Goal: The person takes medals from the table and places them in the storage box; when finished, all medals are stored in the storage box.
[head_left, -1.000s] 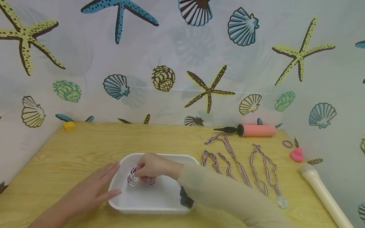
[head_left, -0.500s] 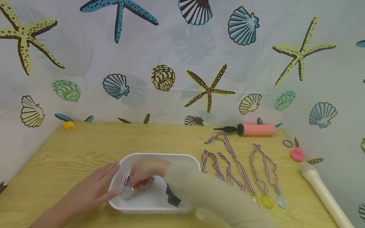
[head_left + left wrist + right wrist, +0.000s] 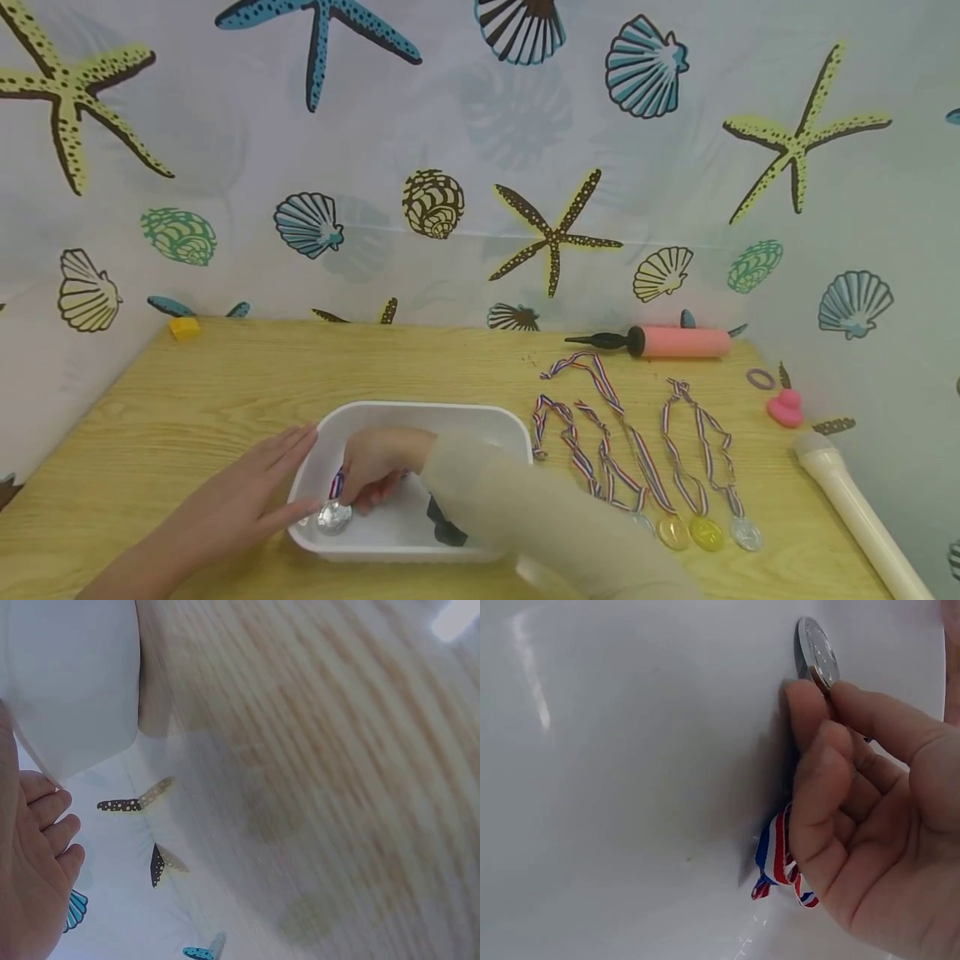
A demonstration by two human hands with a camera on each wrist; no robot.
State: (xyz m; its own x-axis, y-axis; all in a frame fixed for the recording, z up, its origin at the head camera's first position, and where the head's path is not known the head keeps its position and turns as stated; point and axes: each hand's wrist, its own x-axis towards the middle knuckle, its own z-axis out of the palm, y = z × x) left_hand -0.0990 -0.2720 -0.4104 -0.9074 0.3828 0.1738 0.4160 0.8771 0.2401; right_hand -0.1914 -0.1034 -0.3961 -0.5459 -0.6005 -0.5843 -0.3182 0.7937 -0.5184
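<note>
A white tray point(image 3: 420, 412) sits on the wooden table near the front edge. Inside it my right hand point(image 3: 375, 473) pinches a silver medal point(image 3: 333, 517) and keeps its red, white and blue ribbon point(image 3: 337, 483) bunched in the curled fingers. The right wrist view shows the silver medal point(image 3: 817, 656) pinched at the fingertips, the ribbon point(image 3: 778, 859) under the palm point(image 3: 870, 817), over the tray's white floor point(image 3: 630, 787). My left hand point(image 3: 247, 492) lies flat with straight fingers against the tray's left side. In the left wrist view the left hand point(image 3: 34, 870) lies beside the tray wall point(image 3: 71, 675).
Several medals point(image 3: 705, 532) with striped ribbons point(image 3: 600, 433) lie right of the tray. A pink hand pump point(image 3: 667, 342) lies at the back. A pink duck point(image 3: 786, 408), a purple ring point(image 3: 761, 379) and a white tube point(image 3: 855, 508) sit far right. A yellow block point(image 3: 183, 327) sits back left.
My right hand has drawn the silver medal toward the tray's front left corner, bunching the ribbon. My right arm moved off the medals right of the tray. The left hand stayed put.
</note>
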